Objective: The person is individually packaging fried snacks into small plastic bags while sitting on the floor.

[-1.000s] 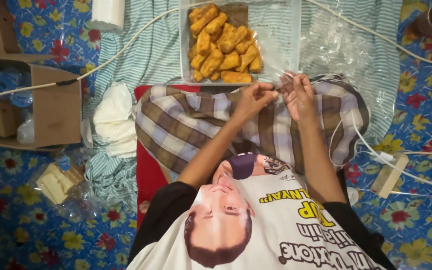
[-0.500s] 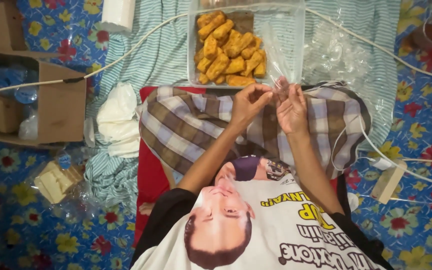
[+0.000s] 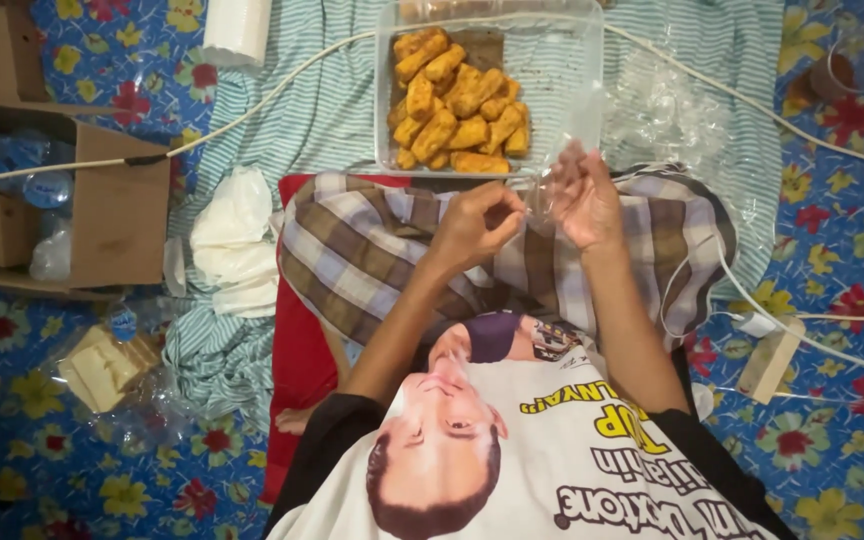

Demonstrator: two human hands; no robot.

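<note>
A thin clear plastic bag (image 3: 550, 170) is pinched just above frame centre, between the left hand (image 3: 474, 222) and the right hand (image 3: 584, 200), below the tray of fried sticks (image 3: 457, 105); it looks light, limp and slippery, best gripped at its mouth edges

Dim warm indoor light, soft shadows; slight blur overall, glare on clear plastic, wide-angle bending at edges.
</note>
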